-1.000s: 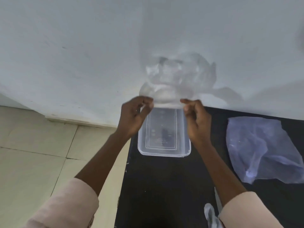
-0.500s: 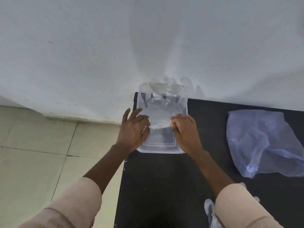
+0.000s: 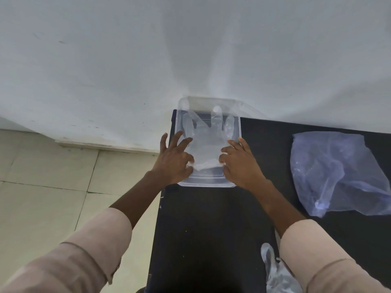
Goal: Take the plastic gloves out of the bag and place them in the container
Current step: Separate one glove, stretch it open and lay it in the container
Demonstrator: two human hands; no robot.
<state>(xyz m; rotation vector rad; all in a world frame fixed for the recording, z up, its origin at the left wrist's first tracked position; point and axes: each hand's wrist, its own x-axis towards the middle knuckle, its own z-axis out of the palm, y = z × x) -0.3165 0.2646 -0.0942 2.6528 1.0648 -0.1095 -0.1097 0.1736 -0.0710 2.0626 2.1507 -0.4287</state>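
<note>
both hands rest spread, fingers apart, clamped on nothing. left hand (image 3: 174, 160) lies over the near-left edge of the clear container (image 3: 238, 132), fingertips touching the plastic glove (image 3: 204, 144). right hand (image 3: 240, 163) lies over the near-right edge, fingertips on the glove's other side. glove lies flat inside the container, its fingers pointing toward the white wall (image 3: 148, 60). container sits at the far-left corner of the black table (image 3: 211, 229). bluish plastic bag (image 3: 338, 172) lies on the table well to the right, apart from the container. another crumpled glove (image 3: 275, 271) lies at the near edge beside the right sleeve (image 3: 330, 263).
</note>
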